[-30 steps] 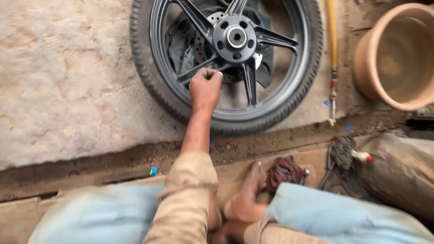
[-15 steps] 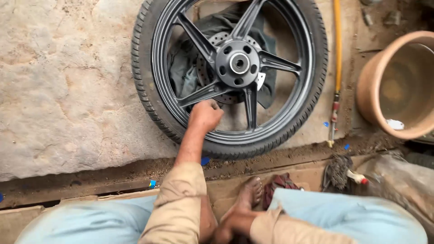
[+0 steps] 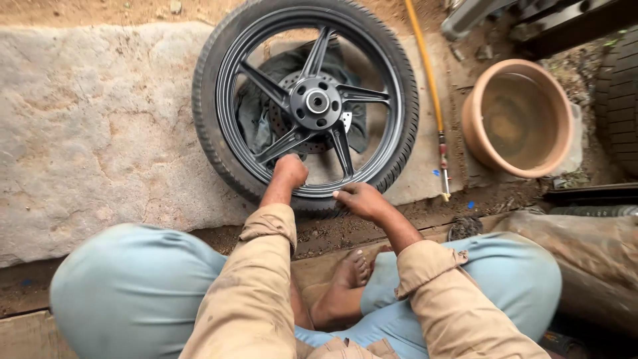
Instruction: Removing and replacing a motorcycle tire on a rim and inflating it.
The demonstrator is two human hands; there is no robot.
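Observation:
A black motorcycle wheel with spoked alloy rim and tyre lies flat on a stone slab in front of me. My left hand is closed in a fist at the near part of the rim, by a spoke; whether it grips anything I cannot tell. My right hand rests on the near edge of the tyre, fingers spread flat against it. A dark cloth lies under the wheel's hub.
A yellow hose with a metal nozzle runs along the wheel's right side. A terracotta-coloured basin stands at the right. Another tyre is at the far right edge. My bare foot and knees are below.
My right hand has come up from my lap onto the tyre's near edge. The view has shifted, so the wheel sits further right. My left hand stays at the rim.

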